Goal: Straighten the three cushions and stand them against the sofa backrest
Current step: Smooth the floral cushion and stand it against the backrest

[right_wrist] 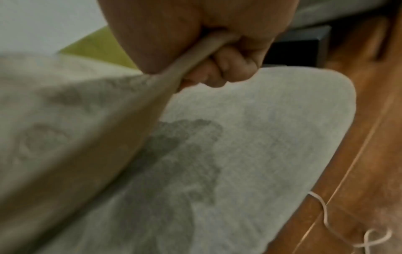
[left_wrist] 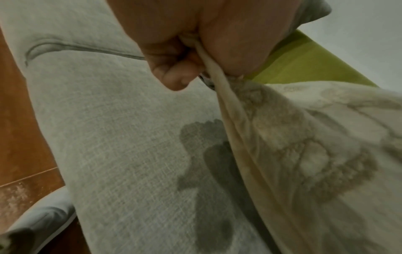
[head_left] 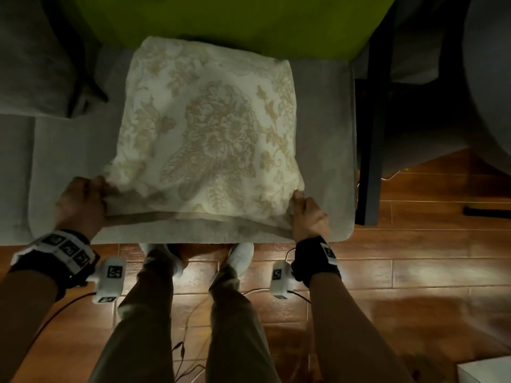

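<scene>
Pinching the floral cushion (head_left: 210, 128) near corners: left grip (head_left: 80, 203), right grip (head_left: 308, 217), cushion between.

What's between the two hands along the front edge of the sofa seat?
The floral cushion's near hem, stretched from left hand to right hand; nothing else, per the head view.

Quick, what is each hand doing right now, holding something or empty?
Left hand: closed, gripping the near left corner of the floral cushion.
Right hand: closed, gripping the cushion's near right corner.
</scene>
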Demonstrator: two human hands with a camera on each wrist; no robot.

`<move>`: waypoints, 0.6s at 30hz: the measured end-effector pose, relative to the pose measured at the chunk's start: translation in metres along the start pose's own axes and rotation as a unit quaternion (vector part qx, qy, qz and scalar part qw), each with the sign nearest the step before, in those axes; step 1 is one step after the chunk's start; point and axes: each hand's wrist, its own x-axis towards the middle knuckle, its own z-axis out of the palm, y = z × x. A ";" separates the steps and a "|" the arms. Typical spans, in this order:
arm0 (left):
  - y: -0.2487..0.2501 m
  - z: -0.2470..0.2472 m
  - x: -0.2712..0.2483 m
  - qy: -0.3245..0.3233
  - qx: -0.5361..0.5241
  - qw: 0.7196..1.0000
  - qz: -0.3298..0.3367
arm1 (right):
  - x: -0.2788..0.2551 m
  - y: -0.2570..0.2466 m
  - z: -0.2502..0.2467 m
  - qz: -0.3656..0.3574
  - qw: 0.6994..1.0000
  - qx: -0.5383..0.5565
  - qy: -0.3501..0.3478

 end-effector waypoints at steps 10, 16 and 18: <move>0.006 -0.022 -0.027 -0.134 -0.070 0.988 -0.018 | -0.009 0.014 -0.011 -0.007 0.998 -0.032 0.061; -0.008 -0.020 -0.015 -0.142 -0.070 0.987 0.033 | 0.011 0.025 -0.023 -0.128 0.989 0.040 -0.059; -0.005 -0.015 -0.007 -0.138 -0.119 0.983 0.018 | 0.020 0.022 -0.024 -0.108 0.984 0.094 -0.101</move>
